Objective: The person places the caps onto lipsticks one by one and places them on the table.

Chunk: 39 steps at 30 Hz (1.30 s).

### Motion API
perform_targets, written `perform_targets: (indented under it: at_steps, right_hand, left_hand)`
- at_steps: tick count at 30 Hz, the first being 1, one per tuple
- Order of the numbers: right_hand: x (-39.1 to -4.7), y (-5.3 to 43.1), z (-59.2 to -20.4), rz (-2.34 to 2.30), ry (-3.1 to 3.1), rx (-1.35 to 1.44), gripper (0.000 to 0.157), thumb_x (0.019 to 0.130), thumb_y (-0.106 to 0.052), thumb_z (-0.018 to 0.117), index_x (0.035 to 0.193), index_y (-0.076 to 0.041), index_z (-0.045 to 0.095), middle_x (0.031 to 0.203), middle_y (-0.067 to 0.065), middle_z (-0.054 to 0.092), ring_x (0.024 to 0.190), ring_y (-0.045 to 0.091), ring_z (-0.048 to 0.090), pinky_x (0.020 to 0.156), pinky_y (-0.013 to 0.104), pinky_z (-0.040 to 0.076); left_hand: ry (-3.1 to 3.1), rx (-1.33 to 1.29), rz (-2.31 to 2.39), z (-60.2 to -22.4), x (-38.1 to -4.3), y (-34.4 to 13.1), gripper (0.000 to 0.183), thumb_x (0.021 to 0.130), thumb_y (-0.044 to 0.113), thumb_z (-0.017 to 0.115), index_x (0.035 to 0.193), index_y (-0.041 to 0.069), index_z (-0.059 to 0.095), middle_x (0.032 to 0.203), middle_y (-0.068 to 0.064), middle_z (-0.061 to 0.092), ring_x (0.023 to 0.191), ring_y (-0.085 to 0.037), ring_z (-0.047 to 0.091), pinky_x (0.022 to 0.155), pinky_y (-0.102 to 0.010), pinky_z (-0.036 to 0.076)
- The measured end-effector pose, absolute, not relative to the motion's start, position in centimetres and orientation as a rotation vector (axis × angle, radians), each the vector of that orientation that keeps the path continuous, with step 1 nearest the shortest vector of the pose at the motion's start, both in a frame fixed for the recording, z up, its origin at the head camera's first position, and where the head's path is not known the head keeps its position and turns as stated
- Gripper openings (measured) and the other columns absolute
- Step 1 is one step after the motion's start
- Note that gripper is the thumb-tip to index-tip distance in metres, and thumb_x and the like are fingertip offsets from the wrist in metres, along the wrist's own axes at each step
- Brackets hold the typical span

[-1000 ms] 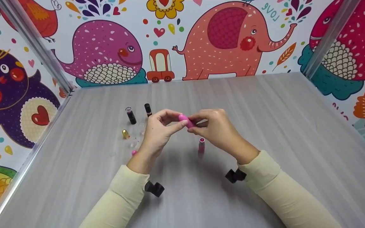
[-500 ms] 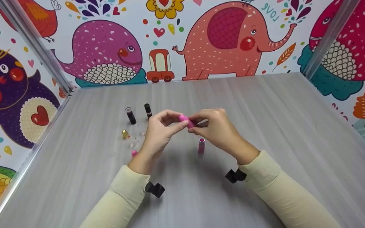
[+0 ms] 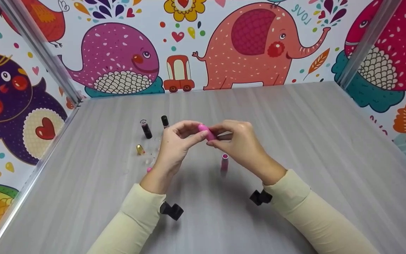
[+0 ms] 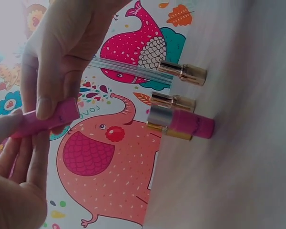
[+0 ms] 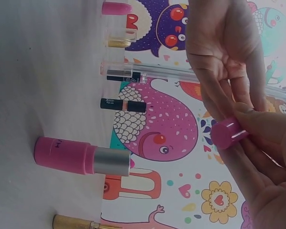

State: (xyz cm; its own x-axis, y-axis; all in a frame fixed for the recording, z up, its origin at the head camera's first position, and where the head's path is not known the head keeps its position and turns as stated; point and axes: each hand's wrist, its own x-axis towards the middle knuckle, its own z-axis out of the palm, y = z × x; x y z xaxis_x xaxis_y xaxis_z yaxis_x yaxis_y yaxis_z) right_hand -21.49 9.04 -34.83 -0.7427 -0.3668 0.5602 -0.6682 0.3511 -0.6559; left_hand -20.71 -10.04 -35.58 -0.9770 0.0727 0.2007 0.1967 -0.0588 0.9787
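Both hands hold a pink lipstick cap (image 3: 204, 128) in the air above the table. My left hand (image 3: 177, 146) pinches one end between thumb and fingers. At the other end, the fingertips of my right hand (image 3: 241, 143) grip it. The cap's flat end (image 5: 223, 135) shows in the right wrist view. Below the right hand, an uncapped pink lipstick (image 3: 224, 163) stands upright on the table. Its silver collar (image 5: 112, 161) surrounds a pink tip, and dark lettering marks the pink base (image 4: 193, 125).
Left of the hands stand two black lipsticks (image 3: 146, 129), a gold lipstick (image 3: 140, 149) and a pink one (image 3: 149, 170), partly behind the left wrist. Clear caps (image 5: 121, 69) show among them. Gold tubes (image 4: 183, 73) stand beyond the pink lipstick. Patterned walls (image 3: 185, 42) enclose the table.
The pink cap has shifted slightly up and tilts a little differently between the fingers. Both hands stay in nearly the same place; the standing lipstick has not moved.
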Motion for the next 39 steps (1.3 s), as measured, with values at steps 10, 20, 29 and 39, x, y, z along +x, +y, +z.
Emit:
perform_targets:
  at_steps: [10,20,29,39]
  right_hand:
    - [-21.7,9.6,-34.6,1.317,-2.369,0.856,0.030,0.074,-0.020,0.082,0.101,-0.012,0.072,0.097,-0.005,0.070,0.087,0.007,0.068,0.075,0.024,0.056]
    - [-22.0,10.5,-34.8,1.338,-2.532,0.788,0.033,0.075,-0.029,0.081,0.103,-0.015,0.072,0.099,-0.005,0.069,0.089,0.012,0.068,0.076,0.026,0.056]
    - [-22.3,10.8,-35.6,1.316,-2.604,0.806,0.041,0.073,-0.032,0.082,0.108,-0.014,0.070,0.103,-0.005,0.069,0.093,0.008,0.066,0.079,0.028,0.055]
    - [-21.7,11.4,-37.1,1.444,-2.780,0.644,0.045,0.073,-0.020,0.083,0.114,-0.013,0.067,0.108,0.000,0.068,0.098,0.018,0.066,0.086,0.033,0.054]
  left_hand:
    - [-2.068,-0.228,-2.080,-34.5,-21.5,-12.1,0.035,0.074,0.028,0.081,0.102,0.011,0.070,0.103,-0.006,0.069,0.102,-0.019,0.062,0.089,-0.034,0.052]
    - [-2.210,-0.020,-2.058,-34.8,-23.9,-13.1,0.037,0.073,0.029,0.081,0.107,0.017,0.070,0.105,-0.003,0.068,0.102,-0.017,0.062,0.090,-0.031,0.051]
    - [-2.382,0.051,-1.880,-34.4,-25.9,-12.9,0.026,0.078,0.028,0.078,0.102,0.020,0.073,0.102,0.001,0.067,0.102,-0.016,0.058,0.091,-0.033,0.050]
    - [-2.469,0.064,-1.704,-35.1,-27.7,-12.7,0.021,0.082,0.024,0.075,0.102,0.019,0.071,0.101,0.002,0.066,0.101,-0.015,0.058,0.091,-0.031,0.050]
